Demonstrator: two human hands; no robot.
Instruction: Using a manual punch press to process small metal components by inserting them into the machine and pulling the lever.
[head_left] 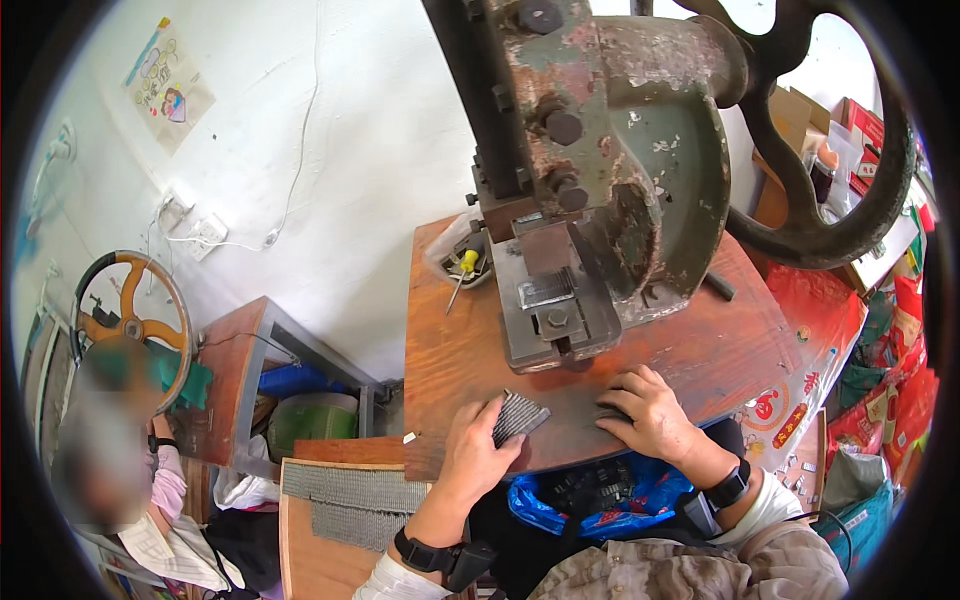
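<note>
My left hand [472, 449] rests at the table's front edge, its thumb and fingers closed on a small grey ribbed metal strip [521, 417] that lies tilted on the wood. To its right, my right hand [652, 412] is on the tabletop with fingers curled over something dark, mostly hidden under them. Beyond both hands stands a worn green hand press [668, 150]. Its steel die block [560, 322] faces me, and a ribbed metal piece [545, 289] sits on it below the ram.
A yellow-handled screwdriver [467, 263] leans out of a plastic tub [446, 245]. A wooden tray [300, 555] holds grey ribbed strips. Dark pieces fill a blue bag [672, 488] at my lap. The press's handwheel [900, 190] juts right. Another person [165, 490] sits at left.
</note>
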